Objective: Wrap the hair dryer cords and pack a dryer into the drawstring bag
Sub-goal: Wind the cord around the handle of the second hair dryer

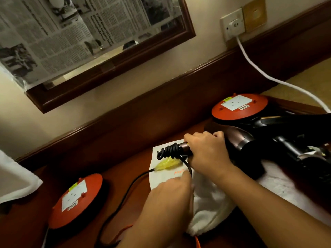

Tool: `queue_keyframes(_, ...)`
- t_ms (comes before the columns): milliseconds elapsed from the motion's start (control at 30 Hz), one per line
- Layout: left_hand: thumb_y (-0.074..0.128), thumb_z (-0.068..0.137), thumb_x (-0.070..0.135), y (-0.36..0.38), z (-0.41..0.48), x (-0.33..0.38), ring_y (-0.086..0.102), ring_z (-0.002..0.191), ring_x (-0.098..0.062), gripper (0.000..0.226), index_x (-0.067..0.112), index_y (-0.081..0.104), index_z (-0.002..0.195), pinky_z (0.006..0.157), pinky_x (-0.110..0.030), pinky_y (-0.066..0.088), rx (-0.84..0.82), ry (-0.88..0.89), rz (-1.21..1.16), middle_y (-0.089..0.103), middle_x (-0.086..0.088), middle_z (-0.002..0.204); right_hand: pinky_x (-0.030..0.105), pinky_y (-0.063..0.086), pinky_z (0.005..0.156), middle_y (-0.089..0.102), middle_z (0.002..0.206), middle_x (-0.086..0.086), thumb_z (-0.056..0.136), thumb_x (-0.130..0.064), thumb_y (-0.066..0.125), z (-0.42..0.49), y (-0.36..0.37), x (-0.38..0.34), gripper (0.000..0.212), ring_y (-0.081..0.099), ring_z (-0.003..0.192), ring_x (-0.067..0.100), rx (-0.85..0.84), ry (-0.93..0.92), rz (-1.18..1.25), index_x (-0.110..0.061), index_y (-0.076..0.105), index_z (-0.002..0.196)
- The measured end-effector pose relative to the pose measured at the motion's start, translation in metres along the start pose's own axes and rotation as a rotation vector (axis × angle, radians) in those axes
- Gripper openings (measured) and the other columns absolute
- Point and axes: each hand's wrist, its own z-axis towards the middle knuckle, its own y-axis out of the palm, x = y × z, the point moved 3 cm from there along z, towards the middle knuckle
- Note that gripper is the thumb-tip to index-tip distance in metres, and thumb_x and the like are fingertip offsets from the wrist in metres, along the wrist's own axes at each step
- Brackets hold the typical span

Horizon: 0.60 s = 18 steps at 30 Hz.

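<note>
**A:** See anything that could go wrong from here?

**B:** The coils, mostly. The cord [125, 192] is wound a few turns round the end of the dryer's [238, 142] handle, bunched right at the tip. If the tension drops I'd guess they slide off and the whole lot springs loose.

**A:** And the long tail?

**B:** It trails off toward the front edge of the desk [111, 144]. There's a yellowish wrapped lump on it just below the coils, which could catch as it gets pulled round. The loose length also runs close to the orange reel [75, 197] on the left, so it might drag against that.

**A:** What are the hands doing?

**B:** The right hand [206, 153] comes across from the lower right, knuckles up, closed round the brown handle just beside the coils. It's pinning the dryer down on the white bag [206, 201]. The left hand [172, 192] is lower, blurred, fingertips pointing up toward the cord near the lump. I can't tell whether it's pinching the cord or only touching it.

**A:** So the bag's underneath?

**B:** Flat on the desk, under the handle and both wrists. A second, black dryer [295, 140] lies just beside, to the right, near another orange reel [240, 108]
</note>
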Motion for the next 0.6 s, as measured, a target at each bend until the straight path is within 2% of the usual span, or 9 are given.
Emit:
queue_keyframes(67,0.033,0.104,0.045,-0.029,-0.001,0.001,0.062,0.098,-0.025,0.02,0.029,0.045,0.108,0.065,-0.034,0.037,0.085,0.038,0.146,0.064,0.004,0.107,0.042,0.033,0.076,0.059,0.078,-0.004,0.07,-0.027,0.065,-0.001,-0.002,-0.001,0.021,0.058,0.08,0.025,-0.022,-0.022,-0.01,-0.029,0.051,0.085)
queue_keyframes(167,0.027,0.097,0.053,-0.067,0.006,-0.013,0.065,0.081,-0.019,0.038,0.031,0.057,0.103,0.06,-0.035,0.052,0.293,0.124,0.254,0.066,0.008,0.093,0.041,0.028,0.077,0.059,0.084,-0.004,0.075,-0.025,0.062,-0.002,-0.002,-0.001,0.019,0.055,0.085,0.024,-0.056,-0.042,0.015,-0.031,0.048,0.087)
queue_keyframes(267,0.035,0.096,0.05,-0.082,0.029,-0.029,0.063,0.07,-0.015,0.035,0.032,0.066,0.097,0.052,-0.034,0.051,0.4,0.182,0.239,0.064,0.011,0.083,0.039,0.027,0.073,0.061,0.08,-0.003,0.076,-0.02,0.064,0.001,0.001,0.003,0.02,0.057,0.077,0.026,-0.024,-0.103,0.046,-0.029,0.052,0.088)
queue_keyframes(333,0.042,0.096,0.046,-0.081,0.046,-0.038,0.063,0.07,-0.013,0.029,0.032,0.068,0.097,0.052,-0.034,0.051,0.421,0.221,0.161,0.065,0.012,0.083,0.038,0.038,0.073,0.063,0.081,-0.003,0.074,-0.016,0.066,0.004,0.004,0.01,0.023,0.058,0.076,0.027,-0.084,-0.14,0.097,-0.028,0.054,0.09)
queue_keyframes(400,0.047,0.097,0.044,-0.078,0.057,-0.049,0.062,0.072,-0.01,0.025,0.031,0.069,0.099,0.053,-0.035,0.052,0.439,0.243,0.061,0.065,0.014,0.084,0.038,0.046,0.073,0.066,0.085,-0.003,0.075,-0.014,0.067,0.009,-0.001,0.019,0.025,0.06,0.079,0.027,-0.141,-0.081,0.2,-0.026,0.057,0.095)
queue_keyframes(467,0.052,0.098,0.042,-0.074,0.07,-0.059,0.06,0.073,-0.009,0.019,0.032,0.068,0.099,0.054,-0.034,0.051,0.458,0.242,0.054,0.064,0.015,0.085,0.036,0.047,0.073,0.067,0.088,-0.001,0.078,-0.014,0.065,0.012,-0.003,0.024,0.022,0.06,0.082,0.027,-0.149,-0.041,0.225,-0.025,0.059,0.095)
queue_keyframes(533,0.057,0.098,0.038,-0.065,0.086,-0.068,0.059,0.074,-0.008,0.012,0.033,0.069,0.096,0.055,-0.032,0.049,0.447,0.212,0.077,0.063,0.016,0.085,0.038,0.045,0.079,0.066,0.091,-0.001,0.079,-0.015,0.061,0.012,-0.003,0.019,0.019,0.061,0.086,0.027,-0.161,-0.09,0.173,-0.028,0.058,0.093)
queue_keyframes(600,0.062,0.097,0.032,-0.048,0.102,-0.081,0.06,0.076,-0.01,0.01,0.033,0.071,0.091,0.059,-0.036,0.05,0.344,0.134,-0.044,0.064,0.015,0.083,0.041,0.044,0.084,0.063,0.091,-0.002,0.08,-0.017,0.057,0.009,-0.001,0.015,0.017,0.06,0.088,0.025,-0.174,-0.141,0.158,-0.029,0.054,0.091)
